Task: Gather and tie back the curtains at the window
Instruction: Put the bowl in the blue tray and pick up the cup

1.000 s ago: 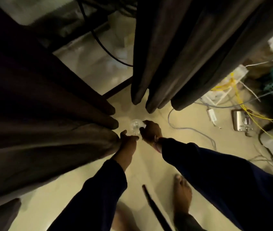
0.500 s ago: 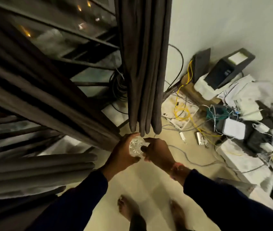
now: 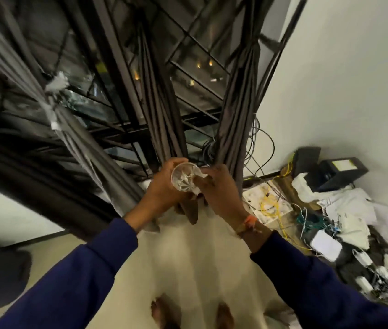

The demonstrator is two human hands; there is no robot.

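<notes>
Raised from near the floor (image 3: 188, 257), both hands now work at the lower ends of the curtains as the view has tilted up to take in the window (image 3: 188, 74), its dark frame and night-lit panes. Three drapes hang against it: a left curtain (image 3: 74, 129), already cinched with a pale tie (image 3: 54, 91) partway up; a middle curtain (image 3: 159, 108), hanging loose and untied; and a right curtain (image 3: 238, 103), pinched in high up by what looks like a knot, though blur leaves that unclear. By this showing the job stands partly done, with the middle drape, and perhaps the right one, left to gather and bind. At the floor's right edge, against the wall (image 3: 342, 79), lies a clutter of cables and boxes (image 3: 330, 210). Dark blue sleeves (image 3: 81, 269) lead up to the hands, which meet just in front of the middle curtain's hem. The left hand (image 3: 162, 188) has its grip curled round a small clear roll (image 3: 184, 176), seemingly tape or ribbon, while the right hand (image 3: 221, 191), wearing an orange wrist thread (image 3: 250, 220), pinches at the roll's edge, apparently drawing off a length for the next tie. Bare feet (image 3: 167, 309) show at the bottom edge of the floor.
</notes>
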